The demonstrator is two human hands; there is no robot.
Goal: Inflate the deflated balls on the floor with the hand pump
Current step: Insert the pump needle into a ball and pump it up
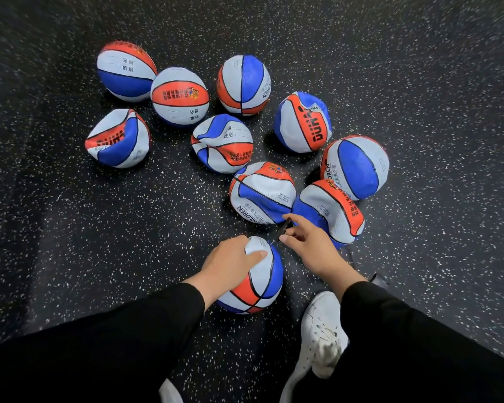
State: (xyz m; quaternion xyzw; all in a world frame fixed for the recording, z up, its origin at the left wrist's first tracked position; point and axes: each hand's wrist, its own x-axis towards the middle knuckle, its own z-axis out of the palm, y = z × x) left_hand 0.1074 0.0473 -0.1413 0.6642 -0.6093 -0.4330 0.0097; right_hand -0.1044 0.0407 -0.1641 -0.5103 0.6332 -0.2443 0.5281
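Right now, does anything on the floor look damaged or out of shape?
Yes. Several balls are caved in: the crumpled centre ball, the left ball and the dented ball on the right. That looks like lost air, not tearing. The left hand steadies the near ball.

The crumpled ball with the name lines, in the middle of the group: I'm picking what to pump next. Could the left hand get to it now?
Probably not yet: the left hand rests on the near ball. Once freed, bare floor leads up to the crumpled ball.
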